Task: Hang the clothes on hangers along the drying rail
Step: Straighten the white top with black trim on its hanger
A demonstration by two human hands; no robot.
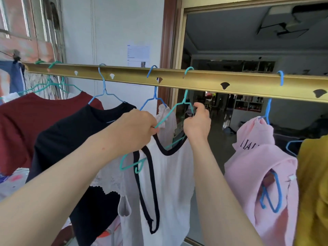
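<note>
A gold drying rail (pixel 177 80) with notched holes runs across the view. A teal hanger (pixel 182 102) hooks over it at the middle, carrying a white tank top with black trim (pixel 170 174). My left hand (pixel 136 130) grips the hanger's left arm together with the top's black strap. My right hand (pixel 197 123) pinches the top's right strap up at the hanger's right shoulder. The hanger's left end (pixel 124 166) pokes out below my left wrist.
Left of it hang a black shirt (pixel 74 132) on a blue hanger, a maroon shirt (pixel 26 121) and a white lace garment (pixel 166 118). To the right hang a pink garment (pixel 257 157) on a blue hanger and a mustard one (pixel 314 183). A glass door stands behind.
</note>
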